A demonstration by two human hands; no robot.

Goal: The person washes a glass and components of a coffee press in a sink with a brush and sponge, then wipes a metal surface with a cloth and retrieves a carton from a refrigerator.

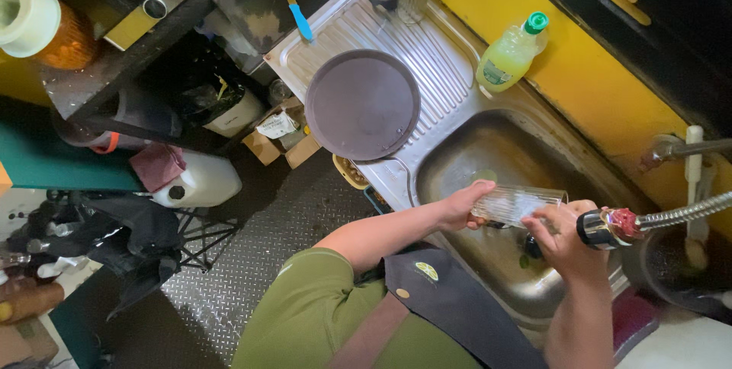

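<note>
A person in a green shirt and dark apron stands at a steel sink [457, 163], seen from above. The left hand [461, 209] grips the base of a ribbed clear glass [518, 203], fingers wrapped around it, holding it on its side over the basin. The right hand [564, 239] is at the glass's mouth, fingers curled against the rim, just beside a flexible spray hose [610, 228]. On the ribbed drainboard [442, 56] lies a round brown tray [362, 104]. A bottle [512, 54] of yellow-green liquid with a green cap rests by the yellow wall.
</note>
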